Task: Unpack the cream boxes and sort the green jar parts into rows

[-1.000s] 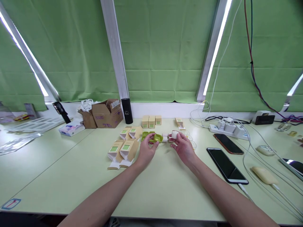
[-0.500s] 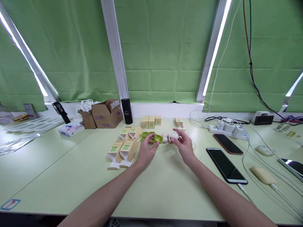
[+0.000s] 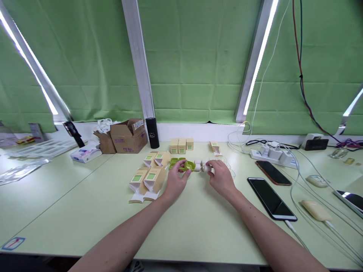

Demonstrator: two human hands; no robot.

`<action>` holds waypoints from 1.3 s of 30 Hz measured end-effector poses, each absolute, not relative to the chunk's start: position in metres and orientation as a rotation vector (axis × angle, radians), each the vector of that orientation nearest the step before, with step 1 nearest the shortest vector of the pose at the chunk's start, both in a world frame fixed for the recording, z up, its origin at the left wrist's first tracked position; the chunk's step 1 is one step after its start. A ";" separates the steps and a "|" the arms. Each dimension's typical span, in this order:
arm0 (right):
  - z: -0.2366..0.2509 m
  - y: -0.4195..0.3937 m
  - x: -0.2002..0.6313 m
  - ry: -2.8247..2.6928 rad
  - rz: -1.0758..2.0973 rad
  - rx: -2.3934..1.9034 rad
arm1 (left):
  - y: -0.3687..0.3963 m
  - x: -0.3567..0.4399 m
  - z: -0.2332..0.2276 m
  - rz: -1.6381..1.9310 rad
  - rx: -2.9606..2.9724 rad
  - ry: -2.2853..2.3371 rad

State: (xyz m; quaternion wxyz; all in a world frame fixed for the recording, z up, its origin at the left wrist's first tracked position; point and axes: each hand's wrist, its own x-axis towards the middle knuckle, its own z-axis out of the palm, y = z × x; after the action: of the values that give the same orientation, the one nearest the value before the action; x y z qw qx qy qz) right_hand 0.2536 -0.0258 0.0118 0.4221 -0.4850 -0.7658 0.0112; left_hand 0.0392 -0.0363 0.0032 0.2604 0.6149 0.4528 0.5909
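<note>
Green cup: pinched between thumb and fingers of the left hand
White piece: gripped in the fingertips of the right hand
Other white pieces: between the hands
Opened cartons: left of the left hand, on the surface
Small boxes: beyond the hands
White-edged phone: right of the right hand

Black cylinder beside open cardboard box

Left fingers pinch green holder; right fingers grip small white piece.
</note>
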 end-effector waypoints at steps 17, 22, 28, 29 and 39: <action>0.000 -0.017 0.255 -2.218 -0.263 -1.367 | -0.039 0.040 0.004 1.581 1.677 1.231; -0.002 -0.015 0.255 -2.251 -0.291 -1.364 | -0.039 0.040 0.004 1.588 1.673 1.219; -0.001 -0.017 0.254 -2.233 -0.337 -1.369 | -0.041 0.040 0.006 1.565 1.697 1.223; -0.001 -0.017 0.254 -2.225 -0.340 -1.366 | -0.041 0.041 0.006 1.563 1.699 1.218; 0.004 -0.022 0.253 -2.151 -0.274 -1.322 | -0.047 0.043 0.013 1.535 1.707 1.175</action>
State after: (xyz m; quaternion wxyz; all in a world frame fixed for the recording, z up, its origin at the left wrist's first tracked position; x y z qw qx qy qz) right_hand 0.2526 -0.0224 0.0044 0.2966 -0.4972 -0.8088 -0.1030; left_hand 0.0428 -0.0474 0.0133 0.2776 0.6360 0.4375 0.5719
